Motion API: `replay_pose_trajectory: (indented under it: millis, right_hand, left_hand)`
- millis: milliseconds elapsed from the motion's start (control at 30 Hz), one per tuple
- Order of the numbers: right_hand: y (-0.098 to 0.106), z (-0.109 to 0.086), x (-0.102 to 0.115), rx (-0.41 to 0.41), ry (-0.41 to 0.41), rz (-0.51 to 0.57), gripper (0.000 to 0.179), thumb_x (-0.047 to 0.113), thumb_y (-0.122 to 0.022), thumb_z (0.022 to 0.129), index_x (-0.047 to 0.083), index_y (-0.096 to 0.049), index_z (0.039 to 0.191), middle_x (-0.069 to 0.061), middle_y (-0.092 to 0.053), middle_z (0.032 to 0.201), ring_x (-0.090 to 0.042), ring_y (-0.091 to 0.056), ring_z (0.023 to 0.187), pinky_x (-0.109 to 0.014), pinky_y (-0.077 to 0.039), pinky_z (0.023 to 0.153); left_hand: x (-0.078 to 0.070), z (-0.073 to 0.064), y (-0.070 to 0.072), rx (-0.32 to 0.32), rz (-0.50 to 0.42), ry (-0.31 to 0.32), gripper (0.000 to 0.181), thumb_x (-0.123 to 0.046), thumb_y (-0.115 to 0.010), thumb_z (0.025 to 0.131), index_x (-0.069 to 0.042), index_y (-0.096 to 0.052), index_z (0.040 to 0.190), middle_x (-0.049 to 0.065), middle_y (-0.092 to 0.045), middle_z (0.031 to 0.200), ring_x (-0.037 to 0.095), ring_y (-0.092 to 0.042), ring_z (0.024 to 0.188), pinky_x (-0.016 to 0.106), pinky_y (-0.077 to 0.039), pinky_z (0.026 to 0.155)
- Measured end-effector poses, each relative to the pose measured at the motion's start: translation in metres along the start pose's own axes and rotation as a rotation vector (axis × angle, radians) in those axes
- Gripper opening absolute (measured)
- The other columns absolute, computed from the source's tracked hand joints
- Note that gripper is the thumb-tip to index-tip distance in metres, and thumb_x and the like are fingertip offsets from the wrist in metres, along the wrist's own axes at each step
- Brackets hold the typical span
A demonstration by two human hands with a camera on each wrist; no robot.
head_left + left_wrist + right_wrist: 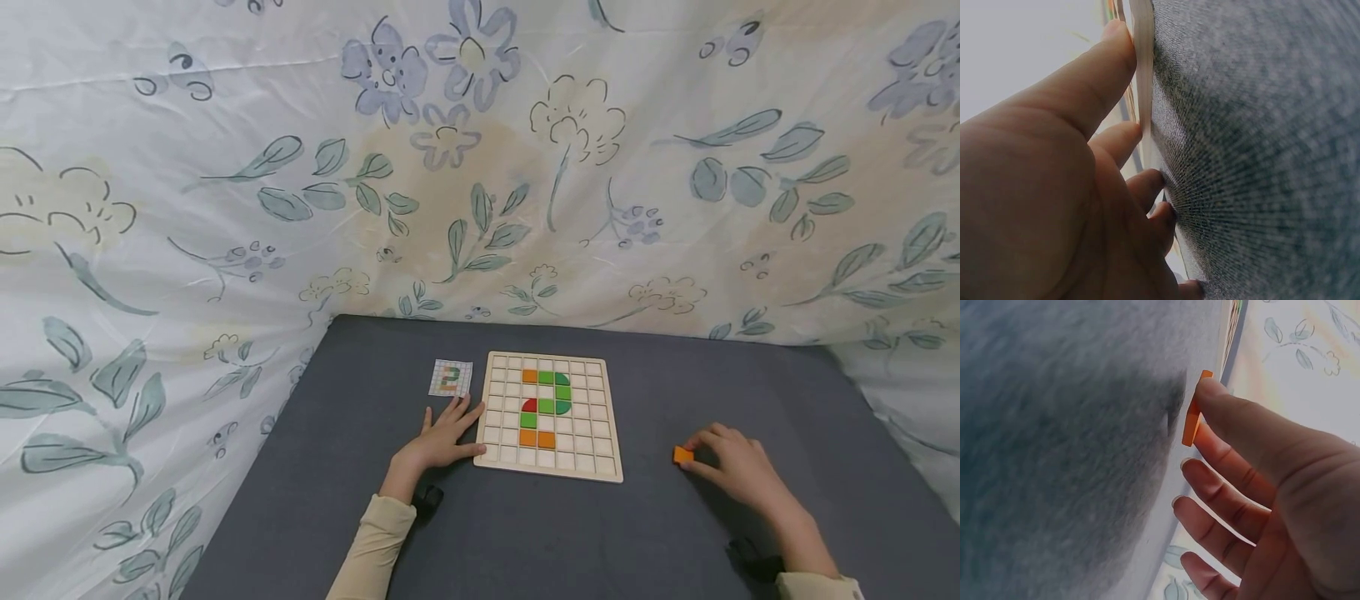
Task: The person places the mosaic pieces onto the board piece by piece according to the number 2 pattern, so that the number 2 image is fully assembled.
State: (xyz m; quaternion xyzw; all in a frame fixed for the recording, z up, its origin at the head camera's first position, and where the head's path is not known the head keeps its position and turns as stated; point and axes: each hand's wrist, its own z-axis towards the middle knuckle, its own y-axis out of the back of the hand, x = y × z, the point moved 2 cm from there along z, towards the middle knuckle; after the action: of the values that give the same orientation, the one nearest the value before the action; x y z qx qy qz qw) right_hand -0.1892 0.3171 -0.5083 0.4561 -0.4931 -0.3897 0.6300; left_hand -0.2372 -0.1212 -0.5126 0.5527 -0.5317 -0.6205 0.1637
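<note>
My right hand (738, 467) pinches an orange square tile (682, 455) between thumb and forefinger, to the right of the board. In the right wrist view the tile (1196, 412) is seen edge-on, its other fingers spread beneath. My left hand (442, 437) lies spread at the left edge of the wooden grid board (592, 467), thumb and forefinger touching its rim (1142, 75). On the board sit orange, green, dark green and red pieces, among them a red quarter-round piece (530, 406) and two orange squares (537, 438) side by side in a lower row.
A small pattern card (451, 378) with a coloured figure lies left of the board, just beyond the left fingertips. The dark grey tabletop (570, 542) reaches back to a floral cloth (480, 250) hanging behind and at the sides.
</note>
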Motion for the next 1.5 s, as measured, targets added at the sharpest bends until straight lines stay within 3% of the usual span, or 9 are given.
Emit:
replay_pose_trajectory:
  millis: [1500]
  right_hand:
    - [-0.008,0.043,0.074,-0.050,0.202,0.047,0.021,0.031,-0.077,0.075,0.019,-0.070,0.090,0.001,-0.059,0.093,-0.024,-0.055,0.089,-0.048,-0.037,0.075]
  left_hand:
    - [0.003,0.002,-0.003,-0.005,0.008,0.000,0.073,-0.046,-0.056,0.089,-0.021,-0.023,0.149,0.010,-0.011,0.156,0.030,-0.003,0.143,0.066,0.005,0.106]
